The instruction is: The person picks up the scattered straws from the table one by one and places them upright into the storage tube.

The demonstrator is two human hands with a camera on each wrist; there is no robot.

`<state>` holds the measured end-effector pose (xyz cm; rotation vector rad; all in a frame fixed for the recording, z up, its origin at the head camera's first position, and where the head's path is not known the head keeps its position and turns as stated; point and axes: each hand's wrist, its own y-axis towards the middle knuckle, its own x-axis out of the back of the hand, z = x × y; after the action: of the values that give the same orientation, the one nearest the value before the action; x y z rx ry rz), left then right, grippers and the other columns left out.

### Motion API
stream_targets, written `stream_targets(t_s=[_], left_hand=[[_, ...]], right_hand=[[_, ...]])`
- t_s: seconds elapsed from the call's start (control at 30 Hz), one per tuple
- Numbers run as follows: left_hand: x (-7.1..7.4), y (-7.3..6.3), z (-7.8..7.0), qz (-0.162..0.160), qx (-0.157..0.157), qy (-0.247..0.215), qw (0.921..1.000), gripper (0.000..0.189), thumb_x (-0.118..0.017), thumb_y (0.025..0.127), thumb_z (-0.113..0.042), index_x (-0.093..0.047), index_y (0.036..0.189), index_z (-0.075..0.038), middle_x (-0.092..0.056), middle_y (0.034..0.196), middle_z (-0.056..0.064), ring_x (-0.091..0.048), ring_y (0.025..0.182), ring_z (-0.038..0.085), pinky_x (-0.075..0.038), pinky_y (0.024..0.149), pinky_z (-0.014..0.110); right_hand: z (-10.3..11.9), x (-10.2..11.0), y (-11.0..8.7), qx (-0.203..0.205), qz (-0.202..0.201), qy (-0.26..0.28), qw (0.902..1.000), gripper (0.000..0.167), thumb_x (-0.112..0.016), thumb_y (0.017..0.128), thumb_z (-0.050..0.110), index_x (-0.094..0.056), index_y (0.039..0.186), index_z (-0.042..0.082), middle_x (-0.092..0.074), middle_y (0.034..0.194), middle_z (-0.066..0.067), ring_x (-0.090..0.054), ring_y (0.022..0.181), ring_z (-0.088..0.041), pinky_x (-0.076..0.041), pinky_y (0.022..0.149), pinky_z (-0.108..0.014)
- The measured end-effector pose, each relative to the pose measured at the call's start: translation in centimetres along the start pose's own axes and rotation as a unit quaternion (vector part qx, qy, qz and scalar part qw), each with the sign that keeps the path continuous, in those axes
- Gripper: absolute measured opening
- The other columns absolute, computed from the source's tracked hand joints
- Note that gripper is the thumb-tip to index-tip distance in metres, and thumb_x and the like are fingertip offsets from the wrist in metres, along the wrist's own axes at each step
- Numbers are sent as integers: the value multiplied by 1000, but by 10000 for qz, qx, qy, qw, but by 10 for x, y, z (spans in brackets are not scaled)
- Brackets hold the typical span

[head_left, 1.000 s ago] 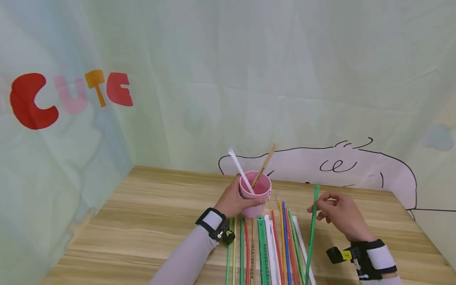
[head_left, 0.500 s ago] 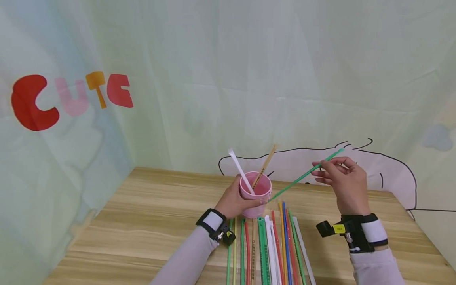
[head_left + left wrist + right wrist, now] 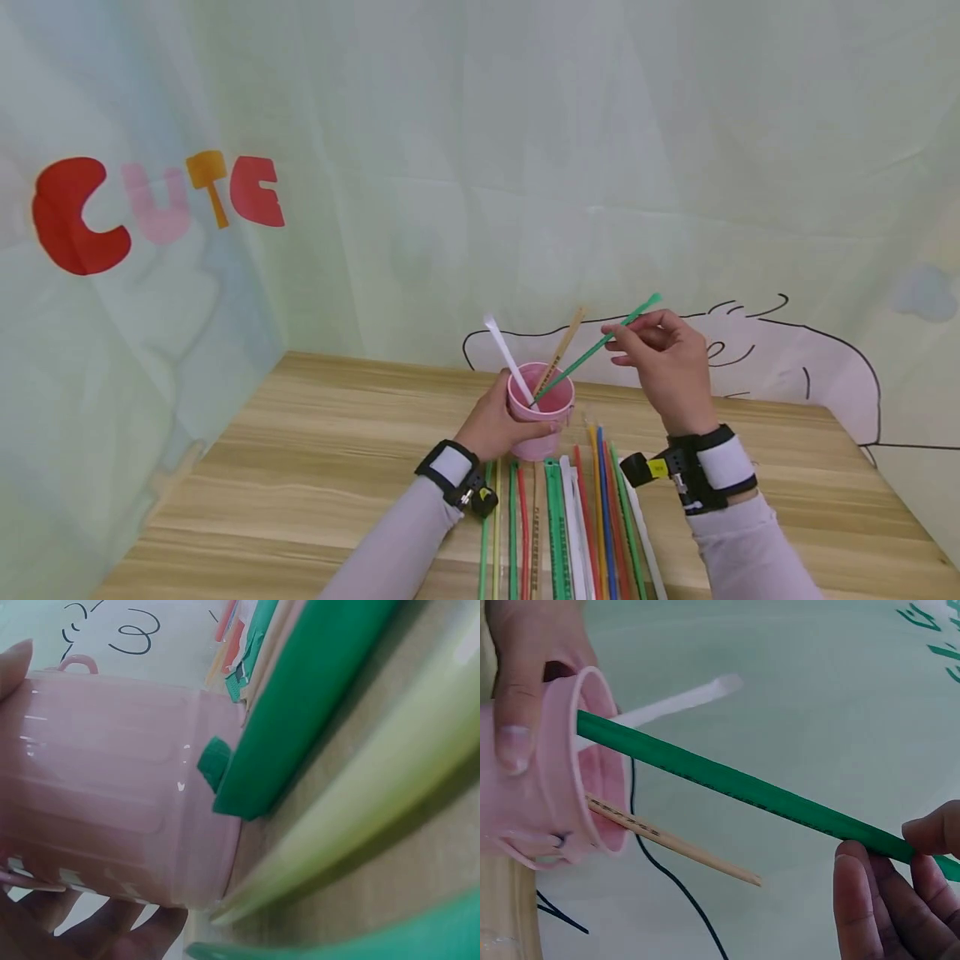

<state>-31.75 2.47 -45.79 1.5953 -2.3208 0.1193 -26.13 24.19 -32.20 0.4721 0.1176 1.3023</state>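
Observation:
My left hand (image 3: 491, 427) grips a small pink bucket (image 3: 536, 443) around its side, at the back of the table. Its fingers (image 3: 94, 930) curl round the bucket wall in the left wrist view. A white straw (image 3: 501, 343) and a tan printed straw (image 3: 562, 348) lean out of the bucket. My right hand (image 3: 670, 367) pinches a green straw (image 3: 727, 784) near its upper end, between thumb and fingers. The straw slants down to the left, and its lower end is inside the bucket's mouth in the head view.
Several straws in green, yellow, red, tan, white, orange and blue (image 3: 605, 517) lie side by side in front of the bucket on the wooden table (image 3: 315, 467). A printed cloth backdrop (image 3: 420, 208) hangs right behind the table's far edge.
My right hand has lifted the green straw, tilted it and carried it left, bringing its lower end to the bucket. My left hand stays on the bucket.

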Motion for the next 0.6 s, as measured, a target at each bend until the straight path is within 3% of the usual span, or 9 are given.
stream_targets(t_s=[0.13, 0.23, 0.43, 0.6], left_hand=[[0, 0, -1, -27, 39, 44, 10000, 91, -92, 77, -41, -39, 151, -29, -58, 146, 0, -55, 137, 23, -46, 115, 51], [-1, -1, -3, -17, 46, 33, 10000, 90, -92, 77, -41, -39, 150, -29, -58, 146, 0, -56, 136, 22, -46, 114, 51], [-1, -3, -4, -16, 15, -60, 10000, 87, -92, 78, -39, -41, 148, -28, -58, 145, 0, -57, 135, 22, -48, 113, 50], [-1, -3, -4, 5, -15, -30, 10000, 85, -91, 80, -37, -41, 148, -27, -58, 144, 1, -57, 134, 22, -49, 112, 50]], right_hand=[[-8, -14, 0, -138, 261, -421, 9987, 24, -70, 100, 20, -60, 104, -1, -78, 110, -19, -76, 85, -8, -63, 74, -24], [-14, -21, 0, -326, 492, -725, 9956, 24, -70, 100, 22, -61, 106, 0, -77, 112, -21, -75, 85, -8, -63, 76, -26], [-28, -22, -4, -926, 1101, -1892, 9713, 28, -63, 104, 29, -68, 114, 3, -76, 112, -18, -73, 87, -20, -59, 76, -30], [-44, -22, -9, -1252, 1253, -1926, 9652, 27, -60, 105, 28, -67, 113, 2, -74, 114, -19, -72, 96, -27, -61, 82, -35]])
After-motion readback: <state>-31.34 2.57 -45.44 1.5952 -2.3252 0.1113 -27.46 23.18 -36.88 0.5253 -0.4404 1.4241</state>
